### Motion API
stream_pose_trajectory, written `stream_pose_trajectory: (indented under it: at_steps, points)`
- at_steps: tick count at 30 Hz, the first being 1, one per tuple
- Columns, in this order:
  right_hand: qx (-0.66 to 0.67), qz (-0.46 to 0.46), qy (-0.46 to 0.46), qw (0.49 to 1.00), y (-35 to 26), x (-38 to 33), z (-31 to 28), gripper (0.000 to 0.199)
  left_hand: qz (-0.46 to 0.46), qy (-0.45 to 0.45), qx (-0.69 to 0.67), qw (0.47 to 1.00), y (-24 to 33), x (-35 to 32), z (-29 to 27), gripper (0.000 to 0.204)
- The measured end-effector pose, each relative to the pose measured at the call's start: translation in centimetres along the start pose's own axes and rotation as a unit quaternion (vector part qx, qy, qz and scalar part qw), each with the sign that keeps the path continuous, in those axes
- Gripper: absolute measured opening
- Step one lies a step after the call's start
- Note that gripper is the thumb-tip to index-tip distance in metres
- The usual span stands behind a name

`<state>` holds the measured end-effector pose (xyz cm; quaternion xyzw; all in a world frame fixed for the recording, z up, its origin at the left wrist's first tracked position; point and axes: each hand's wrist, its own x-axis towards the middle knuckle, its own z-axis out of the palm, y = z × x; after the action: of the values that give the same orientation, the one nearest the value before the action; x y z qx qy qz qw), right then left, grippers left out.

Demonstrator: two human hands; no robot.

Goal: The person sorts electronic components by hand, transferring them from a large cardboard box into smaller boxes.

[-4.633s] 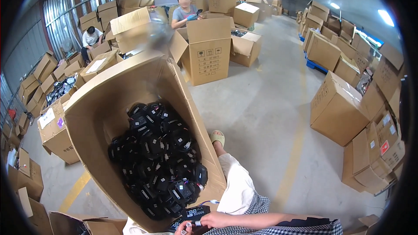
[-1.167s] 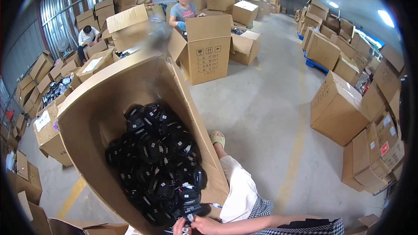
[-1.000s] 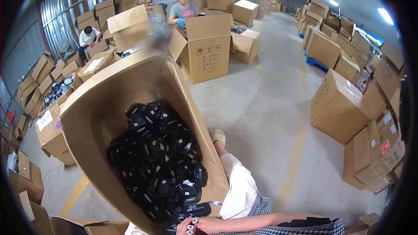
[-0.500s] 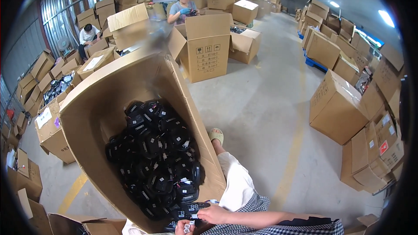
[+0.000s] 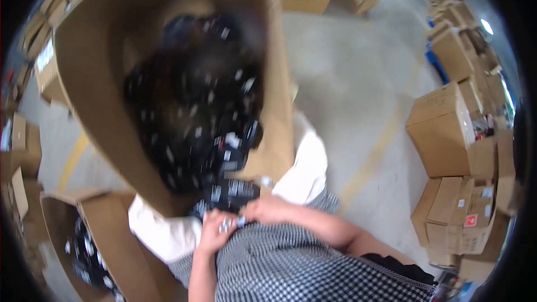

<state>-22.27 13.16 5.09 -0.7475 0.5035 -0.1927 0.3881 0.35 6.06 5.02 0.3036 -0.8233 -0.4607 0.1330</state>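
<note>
Black small packets [image 5: 196, 128] are lying heaped in the tilted brown cardboard carton [image 5: 95, 78] before me, while I am seeing the left hand [image 5: 215, 229] and right hand [image 5: 274, 211] pinching one small packet [image 5: 230, 222] together over the lap, probably sorting it, though finger detail is blurring.

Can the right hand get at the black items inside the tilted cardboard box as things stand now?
Probably yes. The tilted cardboard box opens toward the person, the black items spill down to its lower edge, and the right hand rests just below that edge with nothing between.
</note>
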Motion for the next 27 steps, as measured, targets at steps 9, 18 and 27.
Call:
stream_pose_trajectory:
  at_steps: [9,18,27]
  points:
    - [-0.012,0.114,0.139,0.984,-1.5,0.7,2.9,0.009,-0.135,0.023,-0.104,0.985,-0.9,-0.2,-0.1,0.011]
    - [0.07,0.025,0.031,0.997,0.5,1.8,1.0,0.01,-0.166,-0.011,-0.098,0.981,-0.7,0.0,-0.7,0.01]
    - [0.128,0.06,-0.031,0.99,0.9,3.0,1.1,0.013,-0.15,-0.038,-0.091,0.984,-1.2,0.5,-0.7,0.011]
